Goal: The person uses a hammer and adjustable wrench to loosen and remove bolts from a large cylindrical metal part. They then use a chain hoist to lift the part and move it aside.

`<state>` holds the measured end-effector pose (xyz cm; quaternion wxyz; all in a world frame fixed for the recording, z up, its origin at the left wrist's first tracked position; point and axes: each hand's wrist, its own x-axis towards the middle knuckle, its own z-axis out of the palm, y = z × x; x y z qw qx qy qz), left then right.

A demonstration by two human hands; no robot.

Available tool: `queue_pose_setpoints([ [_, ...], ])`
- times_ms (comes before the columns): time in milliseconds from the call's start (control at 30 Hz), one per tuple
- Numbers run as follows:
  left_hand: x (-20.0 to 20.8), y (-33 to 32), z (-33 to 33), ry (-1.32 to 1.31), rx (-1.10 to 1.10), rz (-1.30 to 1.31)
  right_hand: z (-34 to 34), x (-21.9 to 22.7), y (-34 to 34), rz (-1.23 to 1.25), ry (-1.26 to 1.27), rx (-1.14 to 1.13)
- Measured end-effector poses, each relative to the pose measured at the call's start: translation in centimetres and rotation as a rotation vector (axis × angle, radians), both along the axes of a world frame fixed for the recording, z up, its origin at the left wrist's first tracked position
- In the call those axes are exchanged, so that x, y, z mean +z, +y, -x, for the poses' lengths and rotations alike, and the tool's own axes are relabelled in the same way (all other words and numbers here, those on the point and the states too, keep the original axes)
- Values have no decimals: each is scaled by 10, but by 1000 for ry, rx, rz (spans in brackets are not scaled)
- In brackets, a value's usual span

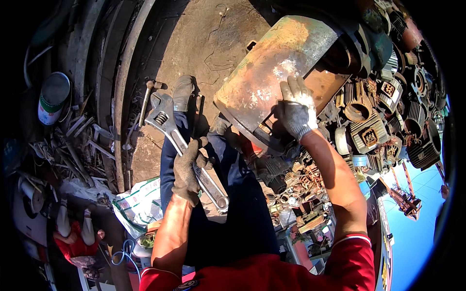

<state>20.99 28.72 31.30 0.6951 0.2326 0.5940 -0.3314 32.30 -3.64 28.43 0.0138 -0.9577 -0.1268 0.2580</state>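
My left hand (188,169), in a dirty grey work glove, is closed around the handle of a large adjustable wrench (167,125). The wrench slants across my legs, its jaw end up and to the left. My right hand (297,107), in a white and grey glove, rests on a big rusty curved metal casing (276,63) with worn green paint. Its fingers lie stretched along the casing near the open edge; the thumb side is in shadow. A hammer (146,102) lies on the ground left of the wrench's head.
Scrap motor housings (366,131) are heaped on the right, with small metal pieces (306,189) below them. Long beams (124,72) run along the left, beside a bucket (52,99) and wood scraps. A white sack (141,203) lies left of my legs. Another person (77,237) is at lower left.
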Motion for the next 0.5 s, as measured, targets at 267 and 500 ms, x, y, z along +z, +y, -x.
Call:
queue_pose_setpoints([
  [267,41,-33,-16,-123,-222,-61,142,130,111,-721,1022,-867],
  [500,90,-99,8,-192,-792,-147,214,188,132,-728,594,-1266],
])
